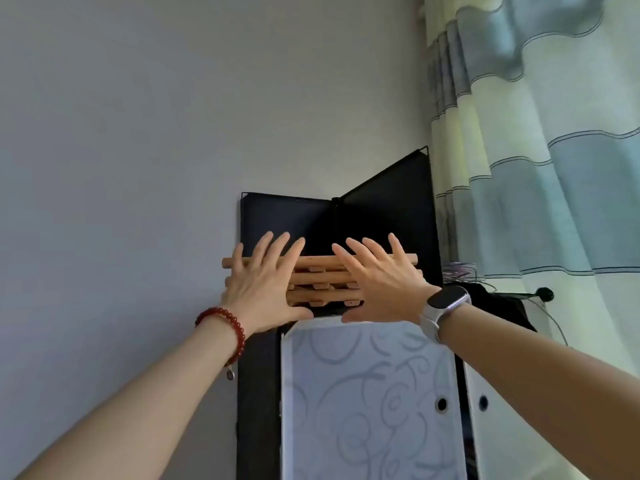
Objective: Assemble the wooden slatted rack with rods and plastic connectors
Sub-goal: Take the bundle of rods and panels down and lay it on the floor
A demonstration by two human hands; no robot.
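The wooden rack (320,280) sits on top of the black cabinet (258,393), against its raised back panels (294,216). Your left hand (265,289) and right hand (379,285) lie flat on it, each grip wide, fingers straight and spread, hiding both ends of the lower rods. Small connectors (317,269) are hard to make out.

A home room: pale striped fabric curtain (540,140), plain grey wall (138,133), and black panel wardrobe (381,209) with swirl-patterned translucent door (367,393).

hands (322,289) flat on wooden rack (322,277) (fingers spread)
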